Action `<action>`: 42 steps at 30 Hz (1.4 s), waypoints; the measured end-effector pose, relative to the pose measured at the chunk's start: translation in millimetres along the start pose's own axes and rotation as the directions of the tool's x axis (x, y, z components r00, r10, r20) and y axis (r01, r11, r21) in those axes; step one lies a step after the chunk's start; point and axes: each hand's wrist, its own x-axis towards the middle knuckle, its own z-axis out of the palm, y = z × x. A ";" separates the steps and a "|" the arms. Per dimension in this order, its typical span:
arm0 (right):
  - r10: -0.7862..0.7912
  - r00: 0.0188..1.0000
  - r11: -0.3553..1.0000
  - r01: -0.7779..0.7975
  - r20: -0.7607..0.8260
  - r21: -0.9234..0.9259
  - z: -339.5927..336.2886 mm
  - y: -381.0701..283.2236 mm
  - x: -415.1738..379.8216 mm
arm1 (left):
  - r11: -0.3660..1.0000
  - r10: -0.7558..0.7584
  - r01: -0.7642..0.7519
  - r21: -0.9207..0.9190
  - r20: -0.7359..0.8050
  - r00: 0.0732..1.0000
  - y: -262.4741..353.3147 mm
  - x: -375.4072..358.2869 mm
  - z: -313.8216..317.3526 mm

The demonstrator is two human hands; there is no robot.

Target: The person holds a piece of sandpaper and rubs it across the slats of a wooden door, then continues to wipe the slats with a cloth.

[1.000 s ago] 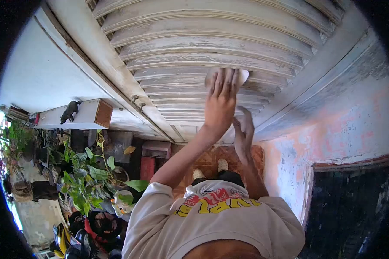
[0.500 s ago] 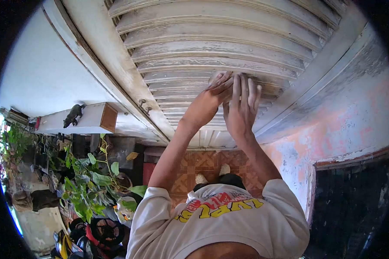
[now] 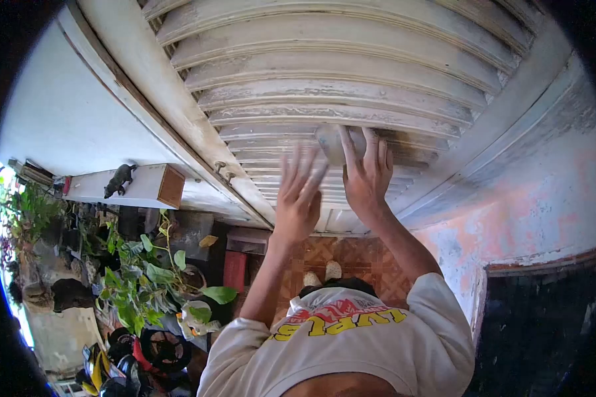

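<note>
A louvered door [image 3: 338, 66] with worn, dusty white paint rises in front of me. Against its middle slats lies a thin, round grey disc [image 3: 331, 144], perhaps a sanding disc, partly covered by fingers. My right hand [image 3: 366, 173] presses this disc to the slats with its fingers stretched upward. Just left of it and lower, my left hand [image 3: 299, 198] is apart from the disc, its fingers spread and blurred by motion. Grey dust coats the fingers of both hands.
Door handles [image 3: 224, 171] stick out on the left frame. A white ledge [image 3: 119, 186] carries a dark animal figure [image 3: 120, 180]. Leafy plants [image 3: 155, 271] and a dark wheel [image 3: 165, 349] stand left. A peeling wall [image 3: 510, 205] borders the right, above a dark opening [image 3: 543, 324].
My left hand has come off the right hand and moved down and left, fingers spreading. The round disc now shows more. My right hand stays at about the same place on the slats.
</note>
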 end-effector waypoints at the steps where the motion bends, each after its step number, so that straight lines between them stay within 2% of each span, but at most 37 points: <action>1: 0.001 1.000 1.000 -0.001 -0.003 0.010 2.9 2.0 -2.2 | 0.997 -0.082 0.083 0.012 -0.056 0.995 -1.1 -13.0 -4.8; 3: 0.011 0.998 1.000 -0.012 -0.056 -0.012 9.0 8.2 -10.6 | 0.970 -0.213 0.232 0.067 -0.213 0.954 -5.4 -28.2 -15.9; 4: 0.084 0.996 0.996 -0.083 -0.041 0.015 8.7 9.3 -14.2 | 0.959 -0.246 0.278 0.058 -0.319 0.915 -9.5 -33.1 -18.8; 5: 0.072 0.997 0.997 -0.071 -0.037 0.028 7.5 13.8 -16.3 | 0.956 -0.226 0.279 0.093 -0.376 0.899 -14.8 -35.3 -27.7; 7: 0.179 0.981 0.984 -0.179 -0.081 -0.002 4.1 24.8 -19.3 | 0.924 -0.221 0.329 0.195 -0.429 0.876 -20.5 -38.1 -45.4; 8: 0.178 0.981 0.984 -0.178 -0.076 0.009 3.2 29.3 -19.2 | 0.920 -0.223 0.334 0.205 -0.427 0.876 -25.4 -38.9 -54.1; 10: 0.268 0.955 0.963 -0.265 -0.128 0.045 1.0 35.1 -17.3 | 0.898 -0.094 0.286 0.333 -0.489 0.867 -38.9 -34.9 -67.5; 11: 0.272 0.952 0.962 -0.270 -0.138 0.039 4.6 30.9 -14.8 | 0.903 -0.086 0.275 0.329 -0.489 0.868 -47.8 -29.2 -71.7; 13: 0.360 0.912 0.933 -0.349 -0.198 0.089 19.8 13.4 -14.4 | 0.874 0.050 0.287 0.392 -0.660 0.749 -69.3 -16.0 -80.1; 14: 0.315 0.917 0.948 -0.291 -0.243 0.128 32.4 5.8 -11.7 | 0.866 0.108 0.254 0.430 -0.658 0.745 -87.5 -9.7 -84.5; 15: 0.268 0.920 0.960 -0.231 -0.287 0.159 43.1 -3.4 -6.1 | 0.848 0.032 0.336 0.410 -0.673 0.739 -87.3 1.7 -88.4; 17: 0.165 0.946 0.982 -0.131 -0.277 0.139 51.1 -49.5 6.7 | 0.906 0.069 0.226 0.358 -0.652 0.755 -107.2 16.8 -93.2; 19: 0.094 0.987 0.993 -0.084 -0.130 0.076 53.4 -81.1 8.2 | 0.930 0.012 0.225 0.292 -0.633 0.774 -120.6 28.3 -90.8; 20: 0.060 0.988 0.997 -0.053 -0.144 0.052 57.6 -73.7 8.0 | 0.944 0.001 0.199 0.263 -0.606 0.796 -130.6 31.7 -89.2; 21: 0.076 0.987 0.997 -0.073 -0.145 0.029 51.7 -66.8 6.3 | 0.942 0.036 0.162 0.293 -0.571 0.820 -143.0 33.3 -89.3; 23: 0.230 0.972 0.973 -0.231 -0.054 -0.019 29.6 -49.7 3.9 | 0.916 0.066 0.153 0.372 -0.515 0.855 -153.7 34.7 -92.3; 25: 0.255 0.967 0.965 -0.255 -0.014 -0.069 15.5 -50.0 4.9 | 0.938 0.090 0.105 0.330 -0.526 0.846 -159.3 38.1 -87.0; 27: 0.272 0.951 0.954 -0.287 -0.148 -0.087 11.9 -65.6 9.7 | 0.952 0.101 0.076 0.298 -0.537 0.837 -161.7 29.8 -86.4; 29: 0.264 0.948 0.949 -0.288 -0.179 -0.126 23.7 -72.2 12.2 | 0.949 0.117 0.063 0.308 -0.533 0.838 -171.3 30.8 -87.6; 31: 0.289 0.915 0.930 -0.338 -0.280 -0.144 35.7 -71.9 16.1 | 0.950 0.141 0.044 0.309 -0.551 0.822 -179.1 31.7 -85.3; 34: 0.279 0.935 0.926 -0.322 -0.216 -0.197 40.1 -69.4 15.5 | 0.952 0.149 0.034 0.305 -0.555 0.818 -181.5 32.4 -84.4; 37: 0.249 0.943 0.932 -0.295 -0.221 -0.209 42.4 -70.5 15.8 | 0.948 0.162 0.022 0.317 -0.540 0.826 -177.8 31.3 -88.5; 41: 0.281 0.941 0.940 -0.310 -0.191 -0.143 40.6 -67.8 11.1 | 0.935 0.214 -0.004 0.353 -0.559 0.801 -184.2 32.7 -92.5; 42: 0.263 0.952 0.936 -0.291 -0.155 -0.197 41.0 -65.1 8.9 | 0.926 0.237 -0.012 0.378 -0.555 0.797 -187.2 32.0 -93.0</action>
